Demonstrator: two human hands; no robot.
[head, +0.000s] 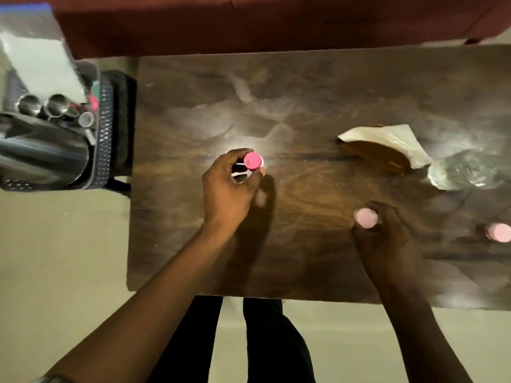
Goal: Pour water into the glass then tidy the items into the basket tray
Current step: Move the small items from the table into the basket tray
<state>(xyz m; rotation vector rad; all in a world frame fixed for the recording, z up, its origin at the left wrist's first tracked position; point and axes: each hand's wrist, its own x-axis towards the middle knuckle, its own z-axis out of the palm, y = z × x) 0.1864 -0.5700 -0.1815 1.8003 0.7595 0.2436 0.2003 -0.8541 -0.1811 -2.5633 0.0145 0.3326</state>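
My left hand is closed around a small bottle with a bright pink cap, held upright near the middle of the brown table. Near the table's front, my right hand grips a second bottle with a pale pink cap. A third pink-capped bottle stands alone at the right edge. The clear glass sits at the right, beyond my right hand. The black basket tray rests on the floor left of the table.
A white napkin lies over a brown holder just left of the glass. The basket tray holds a steel kettle, several metal cups and a white sheet. A dark red surface runs behind the table.
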